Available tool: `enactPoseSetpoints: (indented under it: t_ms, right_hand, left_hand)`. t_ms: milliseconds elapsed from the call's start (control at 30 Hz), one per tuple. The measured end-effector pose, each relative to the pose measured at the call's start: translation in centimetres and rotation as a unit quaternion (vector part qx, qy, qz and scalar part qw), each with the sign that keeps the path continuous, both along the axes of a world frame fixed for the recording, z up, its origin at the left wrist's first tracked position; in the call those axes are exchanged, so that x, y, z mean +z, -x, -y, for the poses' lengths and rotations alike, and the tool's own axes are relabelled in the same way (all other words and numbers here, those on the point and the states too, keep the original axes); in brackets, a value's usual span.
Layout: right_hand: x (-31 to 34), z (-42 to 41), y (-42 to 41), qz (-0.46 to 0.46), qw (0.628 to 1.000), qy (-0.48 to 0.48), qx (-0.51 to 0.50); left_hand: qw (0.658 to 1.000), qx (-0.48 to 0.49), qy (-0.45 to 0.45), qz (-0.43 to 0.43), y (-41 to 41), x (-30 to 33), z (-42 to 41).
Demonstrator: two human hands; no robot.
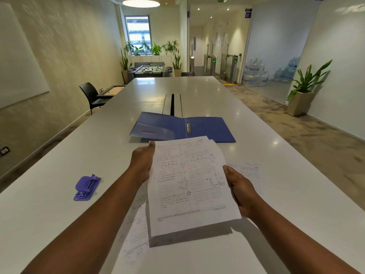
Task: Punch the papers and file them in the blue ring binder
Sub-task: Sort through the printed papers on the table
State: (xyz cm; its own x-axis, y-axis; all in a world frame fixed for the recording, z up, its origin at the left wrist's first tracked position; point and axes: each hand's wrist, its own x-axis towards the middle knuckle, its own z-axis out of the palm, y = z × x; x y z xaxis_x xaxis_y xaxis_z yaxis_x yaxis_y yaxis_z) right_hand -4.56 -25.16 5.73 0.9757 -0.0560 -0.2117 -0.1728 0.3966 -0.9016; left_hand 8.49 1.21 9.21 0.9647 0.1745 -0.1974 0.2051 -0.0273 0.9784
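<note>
I hold a thin stack of printed papers above the white table. My left hand grips the stack's left edge and my right hand grips its right edge. The blue ring binder lies open and flat just beyond the papers, its metal rings in the middle. A purple hole punch sits on the table to the left of my left forearm. More printed sheets lie flat on the table: one under the held stack and one at the right.
A cable slot runs along the table's middle behind the binder. A black chair stands at the table's left side. A potted plant stands by the right wall.
</note>
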Motion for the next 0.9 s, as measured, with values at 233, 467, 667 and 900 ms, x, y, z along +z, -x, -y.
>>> enactPoseSetpoints:
  t_ms: [233, 467, 667, 900]
  right_hand:
    - [-0.5, 0.2, -0.4, -0.014, 0.998, -0.05, 0.048]
    - [0.4, -0.1, -1.2, 0.068, 0.986, 0.149, -0.01]
    - [1.9, 0.3, -1.9, 0.099, 0.975, 0.191, -0.058]
    - [2.1, 0.1, -1.5, 0.135, 0.979, 0.132, -0.08]
  left_hand:
    - [0.997, -0.039, 0.07, 0.001, 0.2, -0.4, -0.3]
    - [0.989, -0.068, 0.096, 0.089, 1.0, 1.1, 0.3]
    - [0.963, -0.151, 0.079, 0.209, 2.4, 4.7, 1.0]
    - [0.954, -0.216, 0.117, 0.17, 3.1, 3.3, 0.9]
